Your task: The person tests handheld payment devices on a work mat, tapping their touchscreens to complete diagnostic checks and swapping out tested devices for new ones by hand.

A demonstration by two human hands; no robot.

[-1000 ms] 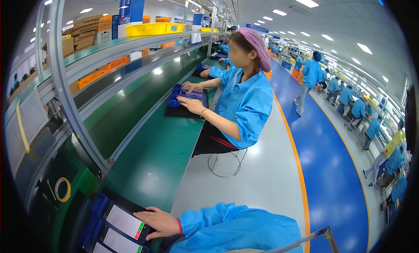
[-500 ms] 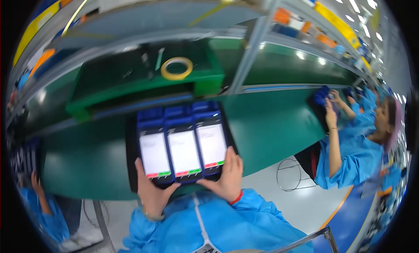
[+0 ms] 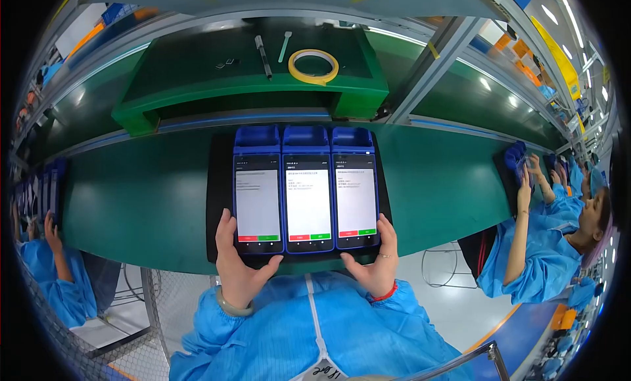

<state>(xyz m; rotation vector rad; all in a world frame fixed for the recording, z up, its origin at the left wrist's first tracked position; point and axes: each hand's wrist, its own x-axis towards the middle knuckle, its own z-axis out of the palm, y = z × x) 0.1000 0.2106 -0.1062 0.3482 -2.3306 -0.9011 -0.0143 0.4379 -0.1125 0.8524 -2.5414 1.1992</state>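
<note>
Three blue handheld payment terminals with lit white screens, the left one (image 3: pixel 257 200), the middle one (image 3: pixel 308 203) and the right one (image 3: pixel 355 197), lie side by side on a black mat (image 3: pixel 222 184). Each screen has a red and a green button near its bottom. My left hand (image 3: pixel 242 269) is open at the lower left corner of the row, fingers along the outer side and thumb stretched below the bottom edge. My right hand (image 3: pixel 378 266) mirrors it at the lower right corner, open, with fingers beside the right terminal and thumb just below it.
Behind the terminals stands a green raised shelf (image 3: pixel 197 95) carrying a roll of yellow tape (image 3: pixel 313 67), a marker pen (image 3: pixel 263 56) and a pale green stick (image 3: pixel 284 47). A metal post (image 3: pixel 437 69) rises at its right. Co-workers in blue sit left (image 3: pixel 56 276) and right (image 3: pixel 532 249).
The view has shifted and steadied, so the row appears straighter. My hands have stayed around the lower corners of the row, their fingers now slightly looser from it.
</note>
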